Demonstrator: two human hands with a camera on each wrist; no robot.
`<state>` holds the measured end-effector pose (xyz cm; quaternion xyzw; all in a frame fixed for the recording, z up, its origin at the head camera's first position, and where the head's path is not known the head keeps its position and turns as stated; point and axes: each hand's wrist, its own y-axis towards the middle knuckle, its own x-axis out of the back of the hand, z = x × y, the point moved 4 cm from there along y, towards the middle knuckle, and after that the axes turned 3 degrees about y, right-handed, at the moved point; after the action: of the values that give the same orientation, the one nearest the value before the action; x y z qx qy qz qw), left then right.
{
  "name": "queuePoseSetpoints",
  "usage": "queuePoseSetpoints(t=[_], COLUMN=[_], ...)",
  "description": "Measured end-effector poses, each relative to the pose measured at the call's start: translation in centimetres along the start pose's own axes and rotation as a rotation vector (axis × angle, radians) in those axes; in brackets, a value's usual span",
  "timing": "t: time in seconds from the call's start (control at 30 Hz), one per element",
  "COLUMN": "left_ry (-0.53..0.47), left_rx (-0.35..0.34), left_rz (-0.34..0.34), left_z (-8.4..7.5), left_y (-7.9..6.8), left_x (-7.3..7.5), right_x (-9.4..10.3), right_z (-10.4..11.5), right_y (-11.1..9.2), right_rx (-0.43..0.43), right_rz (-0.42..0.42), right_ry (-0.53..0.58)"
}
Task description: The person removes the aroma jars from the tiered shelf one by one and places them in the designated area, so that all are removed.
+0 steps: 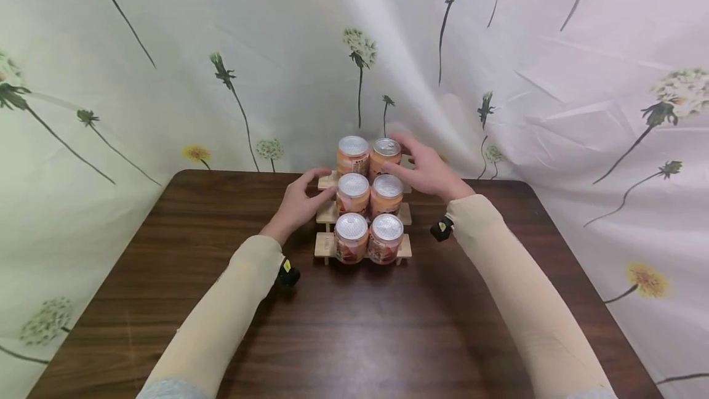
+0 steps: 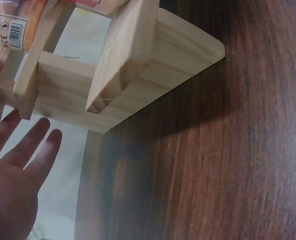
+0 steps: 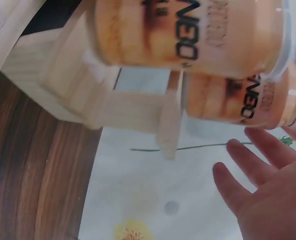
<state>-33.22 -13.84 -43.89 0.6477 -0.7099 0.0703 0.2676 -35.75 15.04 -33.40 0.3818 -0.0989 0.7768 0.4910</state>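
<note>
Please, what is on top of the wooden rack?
Six orange cans stand on the wooden rack, two per step. The wood directly beneath them is covered, so it cannot be seen.

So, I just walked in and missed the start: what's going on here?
Six cans stand upright in pairs on a three-step wooden stand on a table. A person's right grip is around the back-right can. The left grip is at the left side of the stand, by the back and middle pairs.
</note>
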Motion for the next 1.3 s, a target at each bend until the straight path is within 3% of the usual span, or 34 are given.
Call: queuePoseSetpoints(t=[0.43,0.8,1.07,1.3], left_ry=[-0.154,-0.190,-0.179,-0.161], left_rx=[0.084,0.094,0.067,0.058], left_rz=[-0.015,-0.031,-0.038,-0.037], left_z=[0.5,0.5,0.3,0.1], left_y=[0.0,0.2,0.3,0.0], left_x=[-0.6,-0.8,-1.0,-0.9], right_x=[-0.1,-0.2,1.7,4.3], right_z=[0.2,-0.1,-1.2,-1.9], right_y=[0.8,0.9,-0.7,-3.2], right_rx=[-0.047,-0.062,-0.121,-0.110], right_rz=[0.048,-0.018,-0.123,-0.199], right_ry=[0.085,0.098,0.081,0.112])
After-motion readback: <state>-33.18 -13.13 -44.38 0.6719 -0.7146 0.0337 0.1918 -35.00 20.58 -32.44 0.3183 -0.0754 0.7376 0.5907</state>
